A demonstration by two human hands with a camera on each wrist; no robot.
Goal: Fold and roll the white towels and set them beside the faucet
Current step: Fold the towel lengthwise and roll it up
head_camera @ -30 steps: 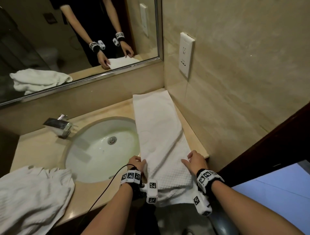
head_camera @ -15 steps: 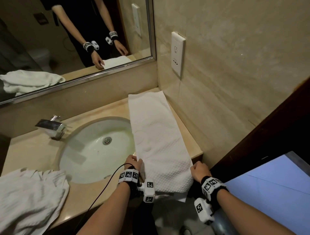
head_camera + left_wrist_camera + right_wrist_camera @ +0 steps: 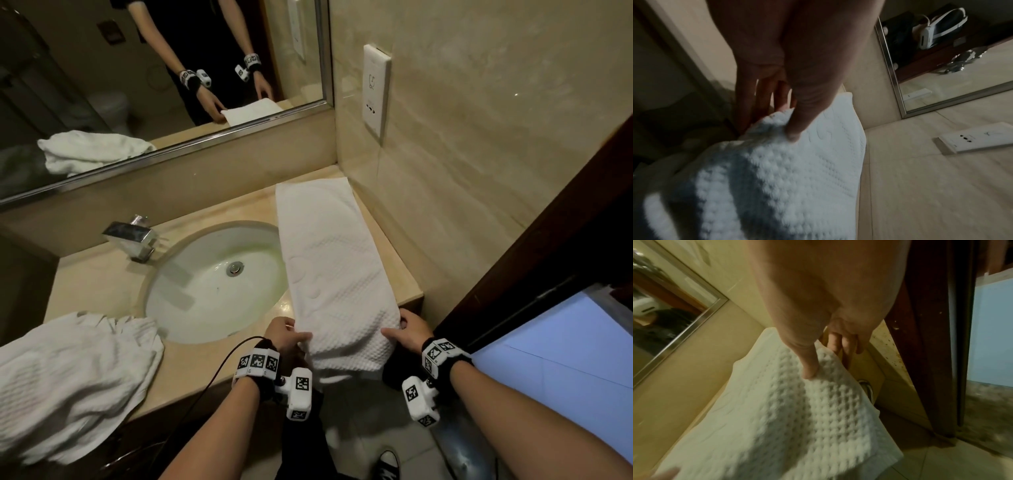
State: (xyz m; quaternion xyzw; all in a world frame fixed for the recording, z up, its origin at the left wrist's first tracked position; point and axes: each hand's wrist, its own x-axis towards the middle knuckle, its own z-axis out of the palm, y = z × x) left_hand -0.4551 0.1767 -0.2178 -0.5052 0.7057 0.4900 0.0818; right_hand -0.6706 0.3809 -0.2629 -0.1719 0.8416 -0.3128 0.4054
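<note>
A white waffle towel [image 3: 334,274] folded into a long strip lies on the counter right of the sink, its near end hanging over the front edge. My left hand [image 3: 286,337] pinches the strip's left edge near that end, thumb on top [image 3: 795,129]. My right hand [image 3: 404,330] pinches the right edge the same way, thumb on top of the towel [image 3: 789,410]. A second white towel [image 3: 68,380] lies crumpled at the counter's near left. The chrome faucet [image 3: 132,238] stands behind the sink on the left.
The oval sink basin [image 3: 215,281] takes up the middle of the beige counter [image 3: 99,284]. A mirror [image 3: 154,78] runs along the back and a tiled wall with a socket plate [image 3: 376,89] closes the right side. A dark door frame [image 3: 548,240] stands at the right.
Both hands slid back toward the counter's front edge and took the strip's near end by its two side edges. The towel's near end now bulges up between them.
</note>
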